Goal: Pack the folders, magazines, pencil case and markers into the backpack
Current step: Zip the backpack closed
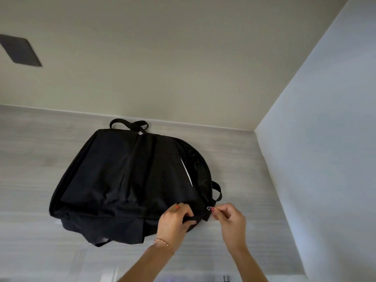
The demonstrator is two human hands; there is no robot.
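Head view: black fabric backpack (130, 180) flat on the grey wood-grain table (30, 159); left hand (175, 220) grips its edge, right hand (230, 220) pinches the small metal zipper pull (209, 208).

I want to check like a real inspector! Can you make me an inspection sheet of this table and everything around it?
Surface: grey wood-grain table, backpack lying on it.
Job's things: black backpack only; folders, magazines, pencil case, markers not seen.
Clutter: nothing seen.
Hands: left hand grips the backpack's fabric at its near edge; right hand pinches the zipper pull.
Cables: nothing seen.
Surroundings: beige wall behind with a dark square plate; pale wall at right.
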